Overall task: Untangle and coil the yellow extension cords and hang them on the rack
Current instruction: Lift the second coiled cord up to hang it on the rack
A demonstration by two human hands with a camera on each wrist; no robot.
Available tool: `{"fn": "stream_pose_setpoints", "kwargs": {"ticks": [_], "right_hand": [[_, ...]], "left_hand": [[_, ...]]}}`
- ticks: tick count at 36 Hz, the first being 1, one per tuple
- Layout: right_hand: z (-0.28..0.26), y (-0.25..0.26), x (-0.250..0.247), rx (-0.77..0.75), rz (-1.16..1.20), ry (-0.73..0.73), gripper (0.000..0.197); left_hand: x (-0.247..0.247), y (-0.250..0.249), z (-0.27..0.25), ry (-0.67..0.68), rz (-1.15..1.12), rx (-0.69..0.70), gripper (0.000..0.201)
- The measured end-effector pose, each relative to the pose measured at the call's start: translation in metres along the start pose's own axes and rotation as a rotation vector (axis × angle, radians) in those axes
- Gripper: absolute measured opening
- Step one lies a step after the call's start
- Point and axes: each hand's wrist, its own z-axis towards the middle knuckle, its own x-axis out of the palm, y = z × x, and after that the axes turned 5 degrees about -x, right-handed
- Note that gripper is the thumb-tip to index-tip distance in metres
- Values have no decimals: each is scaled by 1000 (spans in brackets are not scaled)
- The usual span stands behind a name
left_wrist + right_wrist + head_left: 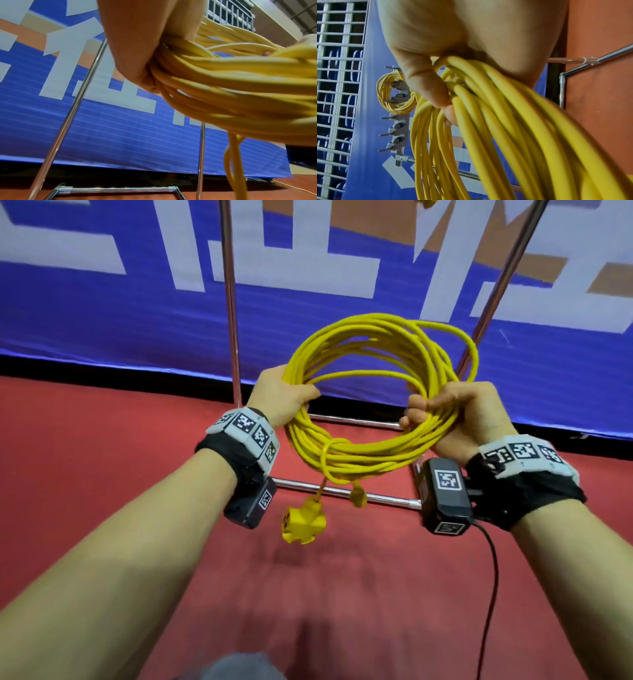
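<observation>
Both hands (pixel 284 395) (pixel 459 412) round coiled yellow cord (pixel 380 392), before rack (pixel 230 302)

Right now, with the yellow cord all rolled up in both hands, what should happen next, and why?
Probably lift the cord up toward a free hook on the rack. It already looks wound into a neat ring, with the left hand and right hand each holding a side. Another coil already hangs there, and the plug ends dangle loose.
</observation>
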Motion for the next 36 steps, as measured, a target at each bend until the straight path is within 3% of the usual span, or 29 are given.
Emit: {"fn": "stream_pose_setpoints", "kwargs": {"ticks": [3, 9, 12, 15, 20, 21, 24, 26, 28, 31, 32, 36], "right_hand": [[25, 7, 2, -7, -180, 62, 3], [76, 8, 8, -37, -350, 83, 15], [89, 10, 13, -65, -344, 144, 21], [96, 15, 22, -131, -351, 145, 15], [91, 27, 34, -222, -281, 122, 11], [88, 30, 36, -231, -256, 103, 12], [80, 41, 41, -265, -186, 47, 15], [74, 47, 45, -285, -160, 26, 16], [69, 51, 49, -297, -156, 13, 17], [61, 54, 54, -324, -147, 2, 18], [57, 55, 57, -335, -145, 3, 18], [47, 61, 65, -363, -127, 13, 21]], "left_hand": [[-6, 7, 16, 27, -22, -3, 21], [-12, 20, 46, 46, -184, -63, 19], [-13, 24, 51, 125, -324, -97, 19], [-16, 26, 51, 231, -346, -121, 23], [-20, 37, 44, 408, -513, -239, 77], [-21, 40, 41, 440, -577, -266, 79], [-24, 60, 26, 438, -722, -387, 55], [-15, 76, 12, 417, -637, -458, 64], [-1, 89, -6, 440, -371, -473, 80], [20, 112, -30, 618, 40, -473, 97], [24, 120, -36, 638, 80, -486, 95], [38, 131, -56, 625, 78, -402, 16]]}}
